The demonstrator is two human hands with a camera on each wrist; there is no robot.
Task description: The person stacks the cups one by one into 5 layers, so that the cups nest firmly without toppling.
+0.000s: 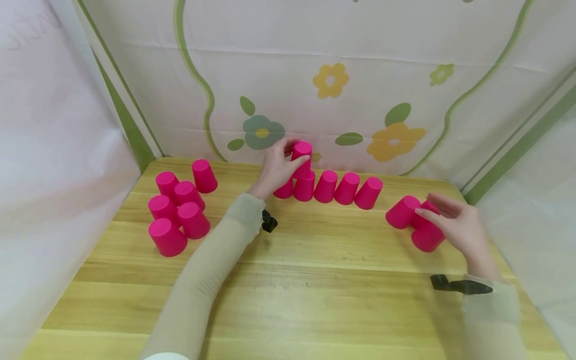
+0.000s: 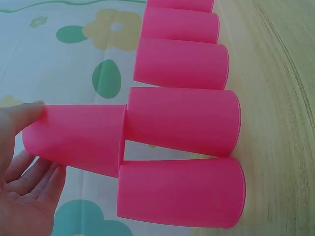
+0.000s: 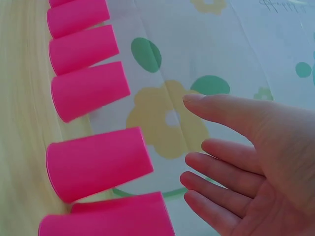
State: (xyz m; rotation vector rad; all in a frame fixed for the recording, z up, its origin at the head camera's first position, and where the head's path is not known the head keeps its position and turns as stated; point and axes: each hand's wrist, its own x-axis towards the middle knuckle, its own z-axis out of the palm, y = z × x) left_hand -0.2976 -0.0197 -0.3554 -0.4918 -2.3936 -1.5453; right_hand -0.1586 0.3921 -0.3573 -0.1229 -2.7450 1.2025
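Note:
My left hand (image 1: 280, 167) grips an upside-down pink cup (image 1: 302, 162) between thumb and fingers. In the left wrist view, the rim of that held cup (image 2: 78, 137) meets the bases of two upturned cups at the left end of a row. That row of pink cups (image 1: 326, 186) stands along the back of the table. Over at the right, my right hand (image 1: 456, 225) hovers by a small cluster of upturned pink cups (image 1: 402, 212), partly covering them in the head view. Its fingers (image 3: 224, 182) are extended and hold nothing in the right wrist view.
A group of several upturned pink cups (image 1: 167, 237) stands at the left of the wooden table (image 1: 315, 300). Right behind the row hangs a flower-printed cloth (image 1: 288, 90), with more cloth at both sides.

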